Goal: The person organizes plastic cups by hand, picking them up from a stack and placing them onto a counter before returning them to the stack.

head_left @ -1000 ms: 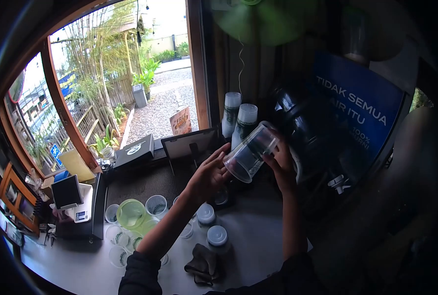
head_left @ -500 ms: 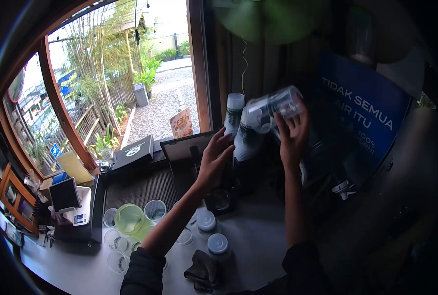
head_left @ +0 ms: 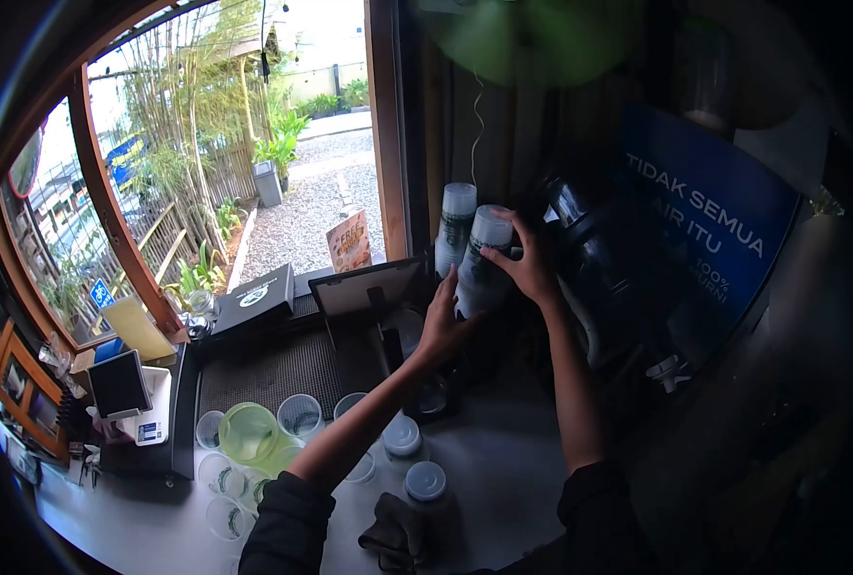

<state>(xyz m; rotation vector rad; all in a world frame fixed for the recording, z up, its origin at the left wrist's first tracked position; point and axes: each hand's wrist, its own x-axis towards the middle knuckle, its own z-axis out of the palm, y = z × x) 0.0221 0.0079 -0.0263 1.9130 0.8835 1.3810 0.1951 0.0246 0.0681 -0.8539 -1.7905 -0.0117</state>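
Clear plastic cups with green print form an upside-down stack [head_left: 491,230] beyond the counter's middle. My right hand [head_left: 530,264] grips the upper part of this stack, with its thumb and fingers around the side. Lower down, my left hand [head_left: 442,324] is beside the same stack, fingers stretched and apart; whether it touches the cups is hard to tell. Just left of them rises a second stack of plastic cups [head_left: 458,206].
Several loose plastic cups [head_left: 301,416] and a green-tinted container [head_left: 249,433] stand on the counter at left. Two lidded jars [head_left: 426,481] and a dark cloth [head_left: 394,533] lie nearer me. A tablet [head_left: 120,383] is far left, a blue sign [head_left: 709,206] right.
My right hand has moved down and left, bringing the tilted clear cups it held upright onto the stack. My left hand has shifted slightly right and down, closer to the stack.
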